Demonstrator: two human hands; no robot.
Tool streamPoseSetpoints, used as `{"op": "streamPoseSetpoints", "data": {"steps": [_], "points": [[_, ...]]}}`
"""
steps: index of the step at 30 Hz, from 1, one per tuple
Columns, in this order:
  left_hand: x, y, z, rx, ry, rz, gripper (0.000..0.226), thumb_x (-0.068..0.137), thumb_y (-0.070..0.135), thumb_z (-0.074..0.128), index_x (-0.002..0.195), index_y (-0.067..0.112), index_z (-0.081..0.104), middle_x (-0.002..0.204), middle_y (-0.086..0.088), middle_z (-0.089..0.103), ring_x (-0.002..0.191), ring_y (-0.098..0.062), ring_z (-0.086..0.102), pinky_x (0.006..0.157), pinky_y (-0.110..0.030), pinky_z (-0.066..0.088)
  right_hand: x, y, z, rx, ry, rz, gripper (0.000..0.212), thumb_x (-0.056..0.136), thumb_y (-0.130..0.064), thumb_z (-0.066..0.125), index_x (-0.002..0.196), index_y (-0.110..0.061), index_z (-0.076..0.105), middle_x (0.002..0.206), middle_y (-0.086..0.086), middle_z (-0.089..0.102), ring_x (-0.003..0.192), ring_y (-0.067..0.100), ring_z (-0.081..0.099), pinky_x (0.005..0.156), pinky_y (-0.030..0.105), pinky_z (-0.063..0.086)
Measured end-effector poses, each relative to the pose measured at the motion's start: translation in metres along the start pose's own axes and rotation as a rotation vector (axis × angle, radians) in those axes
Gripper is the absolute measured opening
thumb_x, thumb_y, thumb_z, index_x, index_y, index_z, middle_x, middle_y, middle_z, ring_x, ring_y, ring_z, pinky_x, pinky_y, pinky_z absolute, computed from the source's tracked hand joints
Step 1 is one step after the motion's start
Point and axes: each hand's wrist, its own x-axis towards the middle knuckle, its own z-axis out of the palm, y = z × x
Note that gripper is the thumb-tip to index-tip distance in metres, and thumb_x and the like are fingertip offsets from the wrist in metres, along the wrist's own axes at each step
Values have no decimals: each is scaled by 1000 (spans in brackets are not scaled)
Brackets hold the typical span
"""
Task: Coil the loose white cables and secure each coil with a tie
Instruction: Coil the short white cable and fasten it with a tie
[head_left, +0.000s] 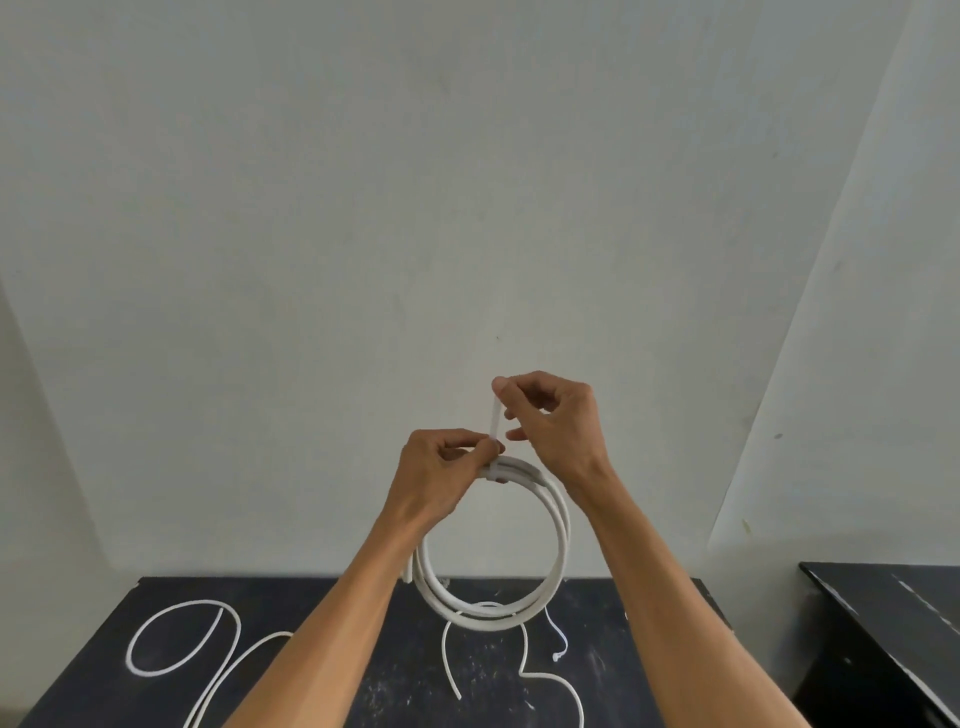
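The left grip (441, 467) is pinching the top of the white cable coil (563, 530) where the tie (494, 415) is wrapping it, above the worktop's (208, 587) far edge, while the right grip (558, 421) is pinching the tie's upright tail, the coil hanging below both.

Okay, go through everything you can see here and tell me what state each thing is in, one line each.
Coil: wound in several loops, held up above the table.
Tie: wrapped round the coil's top, tail pointing up.
Left hand: pinches the tie at the coil.
Right hand: pinches the tie's tail.
Loose cables: uncoiled, lying on the table.
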Motion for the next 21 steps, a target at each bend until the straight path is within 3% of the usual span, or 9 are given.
{"op": "streamPoseSetpoints", "data": {"steps": [2,4,7,10,15,19,21], "points": [[3,3,-2,13,34,14,17,91,32,69,88,20,80,62,7,74,39,3,54,42,-5,35,-3,5,2,-56,-91,32,23,98,-31,74,85,-12,82,80,4,79,79,24,76,68,31,65],[6,4,-4,44,75,-1,22,90,38,70,83,20,80,50,14,66,37,2,53,40,-5,33,-8,13,4,-80,-143,37,22,99,-26,71,84,-15,82,82,0,81,84,19,77,77,26,61],[7,2,-1,70,82,-44,21,90,34,69,78,20,78,44,14,60,33,-2,48,39,-9,32,-12,18,8,-83,-126,35,17,99,-23,72,85,-21,83,87,-7,81,84,2,74,77,16,53],[4,0,0,-7,78,-95,20,89,31,68,76,21,78,43,7,57,34,-11,38,38,-21,32,-13,21,14,-62,-65,32,15,98,-22,73,89,-17,84,88,-7,80,81,-1,73,70,13,54],[0,5,4,-55,75,-59,26,92,26,64,71,26,79,43,9,58,35,-10,35,38,-21,30,-9,17,20,-39,24,58,14,95,-23,75,89,-14,84,92,-5,80,89,12,76,76,36,63],[-2,15,5,-46,42,8,30,94,24,63,71,31,79,56,9,72,32,-3,41,37,-16,32,-2,7,17,-21,67,15,15,93,-18,77,79,-15,83,83,-3,75,76,13,74,55,21,56],[1,20,4,-23,30,7,29,94,28,63,71,26,80,60,6,74,33,-4,39,37,-16,33,2,3,16,-1,97,2,17,92,-17,77,76,-15,83,81,-1,73,71,18,74,53,25,56]]}}
